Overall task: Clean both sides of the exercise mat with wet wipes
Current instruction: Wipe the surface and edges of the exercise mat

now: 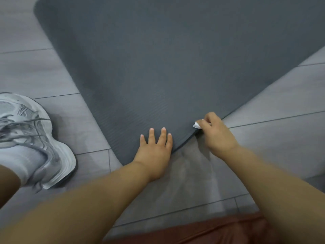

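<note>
Left hand [154, 155] presses mat [158, 67] corner; right hand [218, 136] pinches wipe [197, 125] at edge.

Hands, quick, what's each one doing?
Left hand: open, pressing flat on the mat.
Right hand: closed, holding a wipe at the mat's edge.

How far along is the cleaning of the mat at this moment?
Done: the exercise mat lies spread on the tiled floor, and a wet wipe is out. How much of the top is wiped cannot be told. In hand: the left hand presses flat on the near corner, while the right hand grips the wipe at the mat's edge. Left: probably the underside, as the mat lies flat.
</note>
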`<action>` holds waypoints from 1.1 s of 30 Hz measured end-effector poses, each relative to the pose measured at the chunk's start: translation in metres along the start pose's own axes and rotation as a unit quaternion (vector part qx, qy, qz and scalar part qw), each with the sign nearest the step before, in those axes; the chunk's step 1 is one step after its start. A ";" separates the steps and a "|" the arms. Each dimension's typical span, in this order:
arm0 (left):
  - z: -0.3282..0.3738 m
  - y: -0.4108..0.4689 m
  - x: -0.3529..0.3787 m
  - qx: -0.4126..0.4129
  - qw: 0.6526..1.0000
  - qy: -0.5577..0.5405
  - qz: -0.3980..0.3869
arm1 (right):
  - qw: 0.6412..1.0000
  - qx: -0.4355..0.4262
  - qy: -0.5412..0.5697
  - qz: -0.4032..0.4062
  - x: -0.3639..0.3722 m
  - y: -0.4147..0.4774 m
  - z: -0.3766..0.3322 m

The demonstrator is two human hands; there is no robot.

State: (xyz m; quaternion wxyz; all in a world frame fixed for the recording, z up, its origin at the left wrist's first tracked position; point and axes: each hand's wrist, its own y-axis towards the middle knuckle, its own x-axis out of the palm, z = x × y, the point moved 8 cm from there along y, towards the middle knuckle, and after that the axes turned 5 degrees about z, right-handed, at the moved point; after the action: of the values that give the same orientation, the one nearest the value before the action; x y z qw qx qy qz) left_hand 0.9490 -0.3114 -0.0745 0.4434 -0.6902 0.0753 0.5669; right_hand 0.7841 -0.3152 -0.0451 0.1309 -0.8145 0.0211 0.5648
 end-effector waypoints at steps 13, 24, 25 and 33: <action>-0.230 -0.039 -0.074 -0.057 0.993 0.098 0.044 | 0.981 -0.176 -0.073 0.048 0.009 0.096 -0.146; -0.376 -0.063 -0.058 -0.202 0.975 0.090 0.020 | 0.950 -0.142 -0.265 -0.079 0.059 0.181 -0.183; -0.388 -0.063 -0.056 -0.220 0.971 0.093 0.010 | 0.954 -0.148 -0.252 -0.067 0.061 0.185 -0.196; -0.434 -0.074 -0.033 -0.293 0.952 0.083 -0.044 | 0.963 -0.166 -0.192 -0.092 0.090 0.199 -0.281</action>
State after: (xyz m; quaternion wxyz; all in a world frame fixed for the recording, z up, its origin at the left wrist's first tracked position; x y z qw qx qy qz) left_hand 1.2932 -0.5836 -0.0229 0.2385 -0.8368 -0.0877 0.4850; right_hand 1.0368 -0.5636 -0.0739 0.0469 -0.6996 -0.1732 0.6916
